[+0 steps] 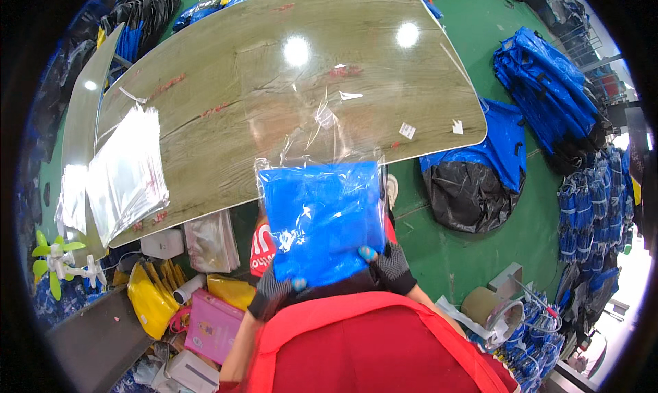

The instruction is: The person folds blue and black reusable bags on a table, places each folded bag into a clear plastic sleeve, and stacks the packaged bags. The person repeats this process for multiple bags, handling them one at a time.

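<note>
A folded blue tarp-like piece (322,215), black along its near edge, is inside a clear plastic bag (329,158) close to my body. The bag's open-looking far end reaches over the table's near edge. My left hand (273,290), in a dark grey glove, grips the near left corner with its thumb on top. My right hand (392,264), gloved alike, holds the near right side, thumb also on top. Both thumb tips look blue. The other fingers are hidden beneath the package.
The wood-patterned table (226,139) carries a stack of clear bags (130,174) at its left and scattered white scraps. Blue-and-black bags (473,180) lie on the green floor at right. Yellow packages (152,297), a pink case (212,324) and a small green-bladed fan (56,263) stand left.
</note>
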`<state>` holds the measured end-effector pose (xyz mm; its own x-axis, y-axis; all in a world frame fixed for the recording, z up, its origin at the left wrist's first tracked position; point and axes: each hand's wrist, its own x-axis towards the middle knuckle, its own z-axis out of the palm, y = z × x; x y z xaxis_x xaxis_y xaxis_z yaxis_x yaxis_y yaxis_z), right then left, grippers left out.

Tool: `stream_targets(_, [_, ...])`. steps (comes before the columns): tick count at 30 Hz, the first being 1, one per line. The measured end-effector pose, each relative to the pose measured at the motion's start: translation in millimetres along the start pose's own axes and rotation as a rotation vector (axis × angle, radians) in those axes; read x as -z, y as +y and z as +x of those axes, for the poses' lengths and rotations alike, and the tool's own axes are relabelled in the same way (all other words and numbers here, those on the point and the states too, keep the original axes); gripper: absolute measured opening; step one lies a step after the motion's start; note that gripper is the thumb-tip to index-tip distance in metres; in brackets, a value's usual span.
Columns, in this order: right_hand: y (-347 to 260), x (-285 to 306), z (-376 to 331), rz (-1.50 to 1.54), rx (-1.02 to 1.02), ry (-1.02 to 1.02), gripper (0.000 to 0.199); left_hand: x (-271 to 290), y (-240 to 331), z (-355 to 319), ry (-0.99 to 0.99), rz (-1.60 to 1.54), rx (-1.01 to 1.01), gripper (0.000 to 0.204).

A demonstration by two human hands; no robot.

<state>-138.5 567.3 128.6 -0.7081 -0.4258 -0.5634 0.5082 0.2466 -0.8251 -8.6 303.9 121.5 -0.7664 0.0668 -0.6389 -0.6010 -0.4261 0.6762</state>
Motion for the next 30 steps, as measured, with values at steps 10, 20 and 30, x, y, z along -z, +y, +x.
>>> stream_targets(10, [-63.2,25.2,43.7,0.325,0.155,-0.100,0.070,-14.9,78.1,43.1,-0.153,0.375,-0.141,0.092])
stream_targets(20, [-58.6,7.8,46.1,0.396,0.248,-0.116,0.060,1.1,62.1,42.5,-0.074,0.106,-0.086,0.082])
stream_targets(30, [-66.4,10.1,42.6,-0.071,0.150,-0.039,0.057,-16.6,58.4,31.9,0.193,0.026,-0.078,0.047])
